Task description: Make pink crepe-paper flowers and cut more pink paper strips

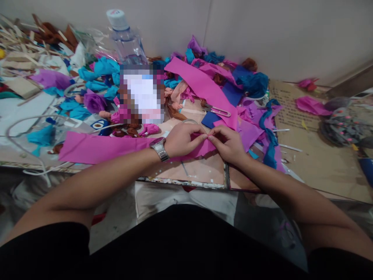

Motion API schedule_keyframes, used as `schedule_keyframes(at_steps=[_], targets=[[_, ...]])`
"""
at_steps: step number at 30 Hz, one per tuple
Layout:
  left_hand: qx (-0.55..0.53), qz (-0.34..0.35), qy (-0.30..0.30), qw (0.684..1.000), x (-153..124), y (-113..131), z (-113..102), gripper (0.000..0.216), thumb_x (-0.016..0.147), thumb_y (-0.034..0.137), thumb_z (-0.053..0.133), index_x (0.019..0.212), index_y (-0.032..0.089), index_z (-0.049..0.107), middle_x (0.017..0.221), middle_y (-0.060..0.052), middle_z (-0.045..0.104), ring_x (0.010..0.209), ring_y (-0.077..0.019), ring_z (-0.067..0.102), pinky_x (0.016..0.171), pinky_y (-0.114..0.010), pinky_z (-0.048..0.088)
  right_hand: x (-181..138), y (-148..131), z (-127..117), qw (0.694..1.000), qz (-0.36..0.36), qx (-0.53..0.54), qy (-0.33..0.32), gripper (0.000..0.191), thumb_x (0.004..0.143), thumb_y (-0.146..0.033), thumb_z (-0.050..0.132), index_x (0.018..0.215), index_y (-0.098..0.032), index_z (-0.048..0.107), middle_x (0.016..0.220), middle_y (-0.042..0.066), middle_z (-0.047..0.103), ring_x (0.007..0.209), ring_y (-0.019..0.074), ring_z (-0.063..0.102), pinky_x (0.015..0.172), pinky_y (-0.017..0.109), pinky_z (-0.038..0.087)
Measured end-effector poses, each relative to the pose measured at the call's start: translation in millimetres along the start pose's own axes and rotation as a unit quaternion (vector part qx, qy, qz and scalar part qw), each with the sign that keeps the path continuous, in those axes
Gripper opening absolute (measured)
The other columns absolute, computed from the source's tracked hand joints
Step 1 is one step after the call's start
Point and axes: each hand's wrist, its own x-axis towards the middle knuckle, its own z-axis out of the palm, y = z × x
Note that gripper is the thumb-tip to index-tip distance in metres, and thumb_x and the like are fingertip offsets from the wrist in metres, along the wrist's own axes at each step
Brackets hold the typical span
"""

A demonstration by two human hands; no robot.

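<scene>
A long strip of pink crepe paper (99, 147) lies across the board in front of me. My left hand (182, 140), with a metal watch on the wrist, pinches the strip's right end. My right hand (229, 144) pinches the same spot from the other side, and the fingertips of both hands meet at the paper's top edge. Both hands rest low over a flat board (201, 171).
A plastic water bottle (125, 39) stands at the back by the wall. Around it lie heaps of pink, blue and purple paper scraps (210, 77), a purple paper rose (94, 102), scissors (217, 109), wooden sticks (20, 46) at far left, and cardboard (314, 155) at right.
</scene>
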Motion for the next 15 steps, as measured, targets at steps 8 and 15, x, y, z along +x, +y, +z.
schedule_keyframes(at_steps=[8,15], targets=[[-0.015,-0.01,-0.005,1.0,0.4,-2.0,0.3,0.026,0.101,0.038,0.061,0.101,0.02,0.08,0.098,-0.005,0.081,0.089,-0.0188,0.072,0.083,-0.031,0.05,2.7,1.5,-4.0,0.995,-0.082,-0.054,0.008,0.01,0.099,-0.033,0.072,0.098,-0.024,0.075,0.093,0.005,0.079,0.083,0.0196,0.071,0.073,0.034,0.056],[-0.045,-0.026,-0.006,0.999,1.7,-1.8,0.2,0.025,0.1,0.036,0.062,0.098,0.019,0.08,0.097,-0.005,0.081,0.088,-0.0177,0.071,0.081,-0.03,0.05,1.8,0.6,-5.9,0.99,-0.111,-0.081,0.005,0.009,0.102,-0.033,0.068,0.1,-0.025,0.073,0.095,0.005,0.078,0.086,0.0214,0.071,0.076,0.036,0.056]])
